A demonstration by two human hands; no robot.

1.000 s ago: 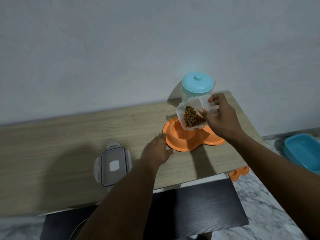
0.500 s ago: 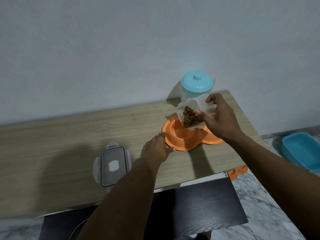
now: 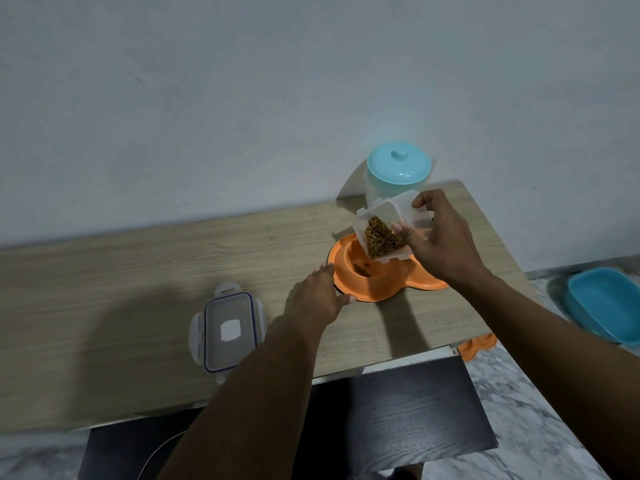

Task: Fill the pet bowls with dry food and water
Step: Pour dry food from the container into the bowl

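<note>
An orange double pet bowl [image 3: 377, 284] sits on a pale wooden table [image 3: 138, 271], right of the frame's centre. Its left well faces me with a few brown kibble pieces [image 3: 363, 270] already lying in it; its right well is mostly hidden behind my right hand.

Just above that left well, my right hand [image 3: 440, 242] holds a clear plastic food container [image 3: 389, 230]. My fingers are wrapped round its walls, thumb on the near side. The container is tipped steeply, open mouth pointing down and toward the lower left of the frame, and the dry food has slid against the lowered rim. The mouth hangs directly over the well, so the pour line runs straight down from my right fingers into the bowl.

My left hand [image 3: 320, 296] lies flat on the table, fingers loosely spread and gripping nothing, fingertips touching the bowl's left rim as if to steady it. It is the hand closer to the bowl, though the right does the work.

Compared with half a second ago, the container is tilted further and lower, and kibble now shows in the well, which looked bare then.

Further out: the container's clip-lock lid [image 3: 228, 330] lies flat at lower left centre. A lidded turquoise jar [image 3: 398, 171] stands against the wall behind the bowl. On the floor at far right is a blue tray [image 3: 606, 303].
</note>
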